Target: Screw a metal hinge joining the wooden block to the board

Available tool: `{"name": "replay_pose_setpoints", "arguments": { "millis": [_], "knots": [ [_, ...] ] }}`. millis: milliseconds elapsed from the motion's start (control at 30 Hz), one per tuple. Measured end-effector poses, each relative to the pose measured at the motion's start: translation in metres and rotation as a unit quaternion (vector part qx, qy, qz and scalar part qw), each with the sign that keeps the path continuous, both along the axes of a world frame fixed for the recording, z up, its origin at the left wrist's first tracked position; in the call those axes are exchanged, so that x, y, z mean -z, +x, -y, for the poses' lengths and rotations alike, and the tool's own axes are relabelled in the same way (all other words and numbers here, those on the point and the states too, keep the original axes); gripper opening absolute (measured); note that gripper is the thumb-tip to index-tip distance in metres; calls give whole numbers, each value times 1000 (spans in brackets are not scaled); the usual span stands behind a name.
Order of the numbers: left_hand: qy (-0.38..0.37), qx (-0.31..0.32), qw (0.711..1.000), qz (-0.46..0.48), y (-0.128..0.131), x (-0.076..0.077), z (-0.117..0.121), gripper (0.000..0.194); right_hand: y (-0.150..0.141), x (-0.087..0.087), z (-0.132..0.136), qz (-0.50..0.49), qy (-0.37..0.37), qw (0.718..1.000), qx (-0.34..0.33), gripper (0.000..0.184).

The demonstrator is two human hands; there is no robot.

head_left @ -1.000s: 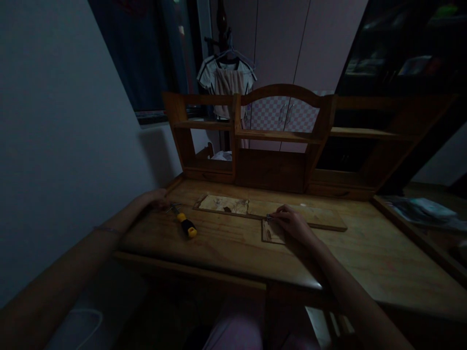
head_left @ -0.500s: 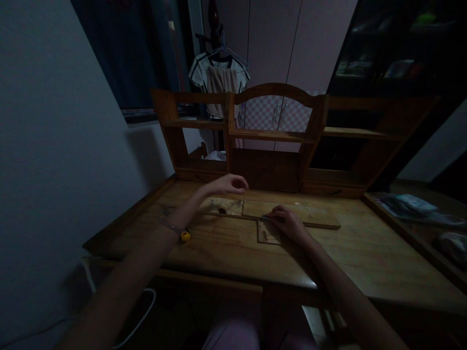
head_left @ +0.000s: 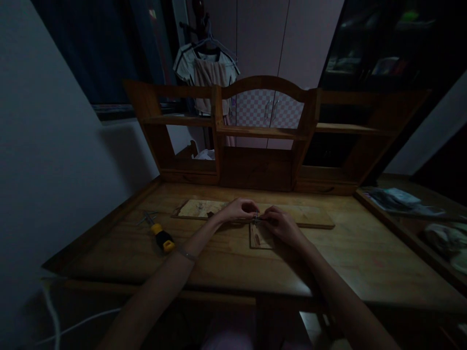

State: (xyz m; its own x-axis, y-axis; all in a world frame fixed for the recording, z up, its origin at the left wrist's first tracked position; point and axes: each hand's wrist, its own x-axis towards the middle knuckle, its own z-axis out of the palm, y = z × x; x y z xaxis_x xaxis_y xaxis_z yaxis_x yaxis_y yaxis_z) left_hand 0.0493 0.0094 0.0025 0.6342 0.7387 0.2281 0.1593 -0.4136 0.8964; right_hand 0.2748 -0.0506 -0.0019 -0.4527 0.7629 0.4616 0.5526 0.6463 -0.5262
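Observation:
My left hand [head_left: 239,210] is closed in a pinch at a small metal piece [head_left: 257,218], too small and dim to name. From the other side, my right hand [head_left: 282,224] pinches the same piece. Both sets of fingertips meet over the front edge of a long wooden board [head_left: 314,216] lying flat on the desk. A short wooden board [head_left: 260,238] lies against its front edge, just below my fingers. To the left rests a screwdriver [head_left: 162,237] with a yellow and black handle, and some thin metal pieces [head_left: 147,218] lie by its far end.
The wooden desk [head_left: 204,265] has a shelf unit [head_left: 257,132] along its back. At the right a raised wooden edge [head_left: 404,238] borders a side surface with plastic packets [head_left: 401,196] and cloth. A white cable [head_left: 89,318] hangs at the lower left.
My left hand has come down and right to meet my right hand at the small metal piece. The screwdriver, partly covered by my left forearm before, now shows fully. The view has shifted slightly.

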Motion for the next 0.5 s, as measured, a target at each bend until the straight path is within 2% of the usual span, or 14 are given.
{"name": "replay_pose_setpoints", "arguments": {
  "millis": [333,400,500],
  "knots": [
    [51,-9,998,-22,0,5,2,25,-4,-1,4,-8,-5,1000,4,18],
    [66,-12,997,-27,0,3,3,24,-5,-12,12,-14,14,999,38,18],
    [52,-1,998,-26,2,-2,6,21,-16,-44,28,-71,113,981,143,22]
  ]
}}
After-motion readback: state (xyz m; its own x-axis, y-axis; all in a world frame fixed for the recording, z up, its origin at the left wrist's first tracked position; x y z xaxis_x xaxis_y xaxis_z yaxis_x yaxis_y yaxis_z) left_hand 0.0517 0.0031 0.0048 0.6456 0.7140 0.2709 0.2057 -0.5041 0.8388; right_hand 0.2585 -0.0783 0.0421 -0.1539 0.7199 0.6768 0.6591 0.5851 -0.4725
